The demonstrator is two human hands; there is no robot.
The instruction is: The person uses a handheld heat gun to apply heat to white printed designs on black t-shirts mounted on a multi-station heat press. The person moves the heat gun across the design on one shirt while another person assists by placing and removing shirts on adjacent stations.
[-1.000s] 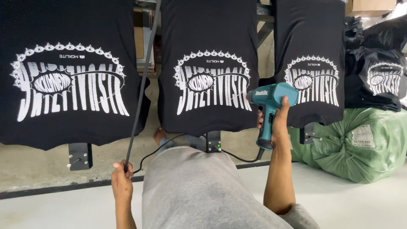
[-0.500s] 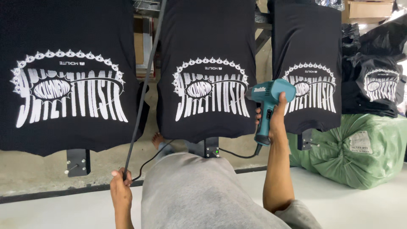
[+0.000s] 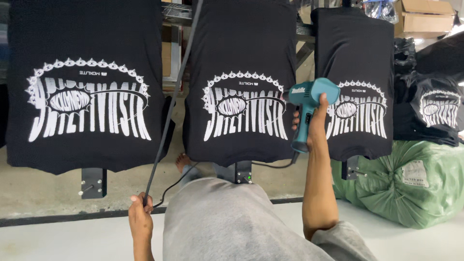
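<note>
My right hand (image 3: 314, 123) grips the handle of a teal heat gun (image 3: 309, 96), its nozzle pointing left at the white print on the middle black T-shirt (image 3: 241, 58). That shirt is stretched over a platen. My left hand (image 3: 139, 212) is low down, closed around a black cable (image 3: 169, 101) that runs up and out of the top of the view. Another printed black T-shirt (image 3: 82, 48) lies on a platen to the left, and a third (image 3: 355, 53) on one to the right.
My grey-trousered leg (image 3: 227, 222) fills the bottom centre, with a bare foot (image 3: 182, 162) below the middle platen. A green sack (image 3: 411, 188) sits at the right under a pile of black shirts (image 3: 435, 111). Cardboard boxes (image 3: 425, 17) stand at the top right.
The view has shifted slightly left and down. The heat gun stays over the right edge of the middle shirt's print. My left hand keeps its hold on the cable.
</note>
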